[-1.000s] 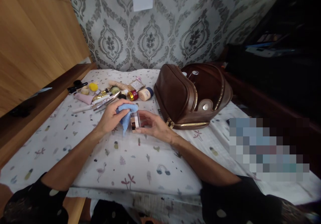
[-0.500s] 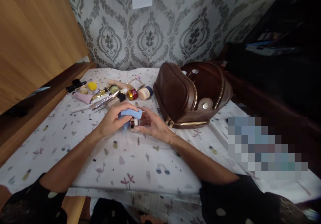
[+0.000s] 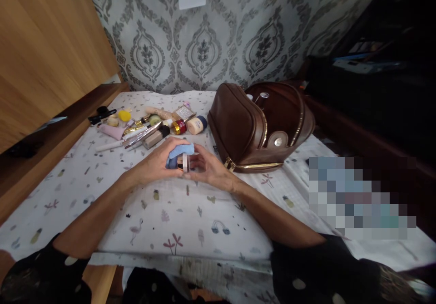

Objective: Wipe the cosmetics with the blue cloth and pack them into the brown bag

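My left hand [image 3: 158, 162] is closed on a blue cloth [image 3: 182, 150], which it presses against a small cosmetic jar [image 3: 185, 163]. The jar has a shiny, partly clear side and a pinkish-gold band. From the right, my right hand [image 3: 213, 170] grips the same jar between thumb and fingers. Both hands hover low over the patterned white cloth [image 3: 177, 218]. Just behind them lie a foundation bottle [image 3: 154, 138] with a black cap, a red and gold jar [image 3: 179, 126] and a cream jar [image 3: 196, 125] with a dark blue lid.
A brown leather makeup bag [image 3: 238, 127] stands unzipped to the right of the hands. Tubes, pencils and a yellow sponge [image 3: 124, 115] lie in a pile at the back left. A wooden panel [image 3: 54, 54] rises on the left, with patterned wallpaper [image 3: 204, 50] behind.
The jar has turned between my hands, showing a paler, clearer side. The blue cloth now wraps higher around its left side, and the left fingers have shifted over it.
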### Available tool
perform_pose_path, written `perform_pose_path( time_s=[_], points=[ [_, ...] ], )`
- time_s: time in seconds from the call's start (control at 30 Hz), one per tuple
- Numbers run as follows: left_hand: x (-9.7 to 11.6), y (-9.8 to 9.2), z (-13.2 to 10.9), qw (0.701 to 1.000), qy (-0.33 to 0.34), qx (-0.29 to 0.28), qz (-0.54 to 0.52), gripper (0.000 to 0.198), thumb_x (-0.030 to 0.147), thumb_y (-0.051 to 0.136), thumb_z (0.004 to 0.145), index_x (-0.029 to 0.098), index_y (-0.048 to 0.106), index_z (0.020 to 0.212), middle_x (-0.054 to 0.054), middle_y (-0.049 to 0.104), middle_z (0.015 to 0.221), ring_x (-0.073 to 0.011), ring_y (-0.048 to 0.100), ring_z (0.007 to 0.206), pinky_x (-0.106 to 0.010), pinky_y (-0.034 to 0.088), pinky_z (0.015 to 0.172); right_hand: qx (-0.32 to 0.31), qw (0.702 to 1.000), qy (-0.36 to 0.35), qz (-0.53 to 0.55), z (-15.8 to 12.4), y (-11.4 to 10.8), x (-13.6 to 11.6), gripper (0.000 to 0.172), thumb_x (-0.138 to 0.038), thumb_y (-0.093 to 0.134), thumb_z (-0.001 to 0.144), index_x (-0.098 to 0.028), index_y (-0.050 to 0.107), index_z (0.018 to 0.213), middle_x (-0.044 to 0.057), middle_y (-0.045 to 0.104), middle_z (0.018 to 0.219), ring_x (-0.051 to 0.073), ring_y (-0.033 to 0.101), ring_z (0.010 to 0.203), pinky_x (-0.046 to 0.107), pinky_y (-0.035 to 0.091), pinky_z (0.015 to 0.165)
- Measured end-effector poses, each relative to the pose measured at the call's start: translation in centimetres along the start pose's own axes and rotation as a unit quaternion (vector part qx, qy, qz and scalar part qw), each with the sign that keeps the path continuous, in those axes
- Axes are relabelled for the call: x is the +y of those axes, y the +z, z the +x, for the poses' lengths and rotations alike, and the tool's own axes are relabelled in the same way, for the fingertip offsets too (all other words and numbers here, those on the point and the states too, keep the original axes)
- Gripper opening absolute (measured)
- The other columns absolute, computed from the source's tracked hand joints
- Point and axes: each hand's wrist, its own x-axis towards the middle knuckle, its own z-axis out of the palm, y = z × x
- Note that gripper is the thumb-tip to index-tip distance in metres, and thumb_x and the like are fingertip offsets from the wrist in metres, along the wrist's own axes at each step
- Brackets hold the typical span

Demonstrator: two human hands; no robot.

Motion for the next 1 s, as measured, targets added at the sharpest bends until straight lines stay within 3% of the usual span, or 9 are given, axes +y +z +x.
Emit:
perform_pose_path(
  time_s=[0.1, 0.3, 0.43, 0.67, 0.8, 0.9, 1.0],
  points=[
    [-0.2, -0.1, 0.0, 0.998, -0.035, 0.02, -0.04, 0.064, 0.037, 0.077, 0.079, 0.026, 0.05, 0.136, -0.007, 0.057, 0.135, -0.0279, 0.056, 0.124, -0.037, 0.046, 0.105, 0.008, 1.0, 0.0, -0.012, -0.1, -0.1, 0.5, 0.087, -0.039, 0.086, 0.068, -0.027, 0.041, 0.141, 0.012, 0.048, 0.137, 0.02, 0.06, 0.103, 0.044, 0.053, 0.097],
    [-0.6, 0.0, -0.2, 0.988, -0.091, 0.028, -0.121, 0.066, 0.047, 0.074, 0.082, 0.024, 0.049, 0.138, -0.007, 0.059, 0.133, -0.0291, 0.057, 0.122, -0.038, 0.049, 0.1, 0.04, 0.996, 0.019, -0.081, -0.1, -0.1, 0.7, 0.079, -0.042, 0.081, 0.073, -0.024, 0.045, 0.141, 0.009, 0.058, 0.119, 0.017, 0.059, 0.083, 0.04, 0.054, 0.081],
    [-0.9, 0.2, -0.1, 0.988, -0.093, 0.048, -0.113, 0.058, 0.046, 0.072, 0.084, 0.023, 0.055, 0.134, -0.006, 0.062, 0.13, -0.0269, 0.06, 0.118, -0.037, 0.05, 0.1, 0.074, 0.986, 0.047, -0.145, 0.0, -0.2, 0.1, 0.084, -0.053, 0.081, 0.07, -0.02, 0.048, 0.14, 0.005, 0.06, 0.1, 0.015, 0.056, 0.072, 0.034, 0.051, 0.069],
    [-0.1, 0.9, 0.1, 0.984, -0.084, 0.129, -0.087, 0.033, 0.037, 0.071, 0.085, 0.022, 0.067, 0.115, -0.005, 0.071, 0.113, -0.0235, 0.066, 0.102, -0.036, 0.053, 0.092, 0.085, 0.971, 0.071, -0.21, 0.1, -0.6, -0.5, 0.091, -0.064, 0.069, 0.078, -0.015, 0.038, 0.149, 0.0, 0.056, 0.082, 0.016, 0.056, 0.069, 0.031, 0.046, 0.064],
    [0.1, 1.1, 0.1, 0.987, -0.06, 0.136, -0.061, 0.029, 0.034, 0.068, 0.088, 0.022, 0.067, 0.115, -0.004, 0.07, 0.115, -0.0223, 0.065, 0.105, -0.035, 0.051, 0.096, 0.072, 0.979, 0.07, -0.176, 0.1, -0.9, 0.0, 0.085, -0.056, 0.078, 0.072, -0.017, 0.048, 0.141, -0.001, 0.055, 0.083, 0.014, 0.053, 0.067, 0.029, 0.046, 0.062],
    [-0.2, 1.3, -0.1, 0.986, -0.079, 0.132, -0.072, 0.031, 0.036, 0.064, 0.091, 0.024, 0.065, 0.119, -0.003, 0.069, 0.115, -0.021, 0.065, 0.104, -0.032, 0.052, 0.091, 0.058, 0.985, 0.071, -0.148, 0.2, -1.0, 0.5, 0.091, -0.043, 0.085, 0.066, -0.016, 0.047, 0.143, 0.0, 0.055, 0.086, 0.012, 0.054, 0.066, 0.029, 0.048, 0.062],
    [-0.5, 1.3, -0.2, 0.98, -0.105, 0.138, -0.097, 0.032, 0.037, 0.061, 0.092, 0.024, 0.063, 0.122, -0.003, 0.068, 0.115, -0.0204, 0.065, 0.101, -0.031, 0.053, 0.085, 0.07, 0.981, 0.081, -0.164, 0.2, -0.9, 0.6, 0.083, -0.037, 0.083, 0.068, -0.013, 0.05, 0.14, -0.001, 0.056, 0.082, 0.013, 0.054, 0.065, 0.028, 0.047, 0.062]
  ],
)
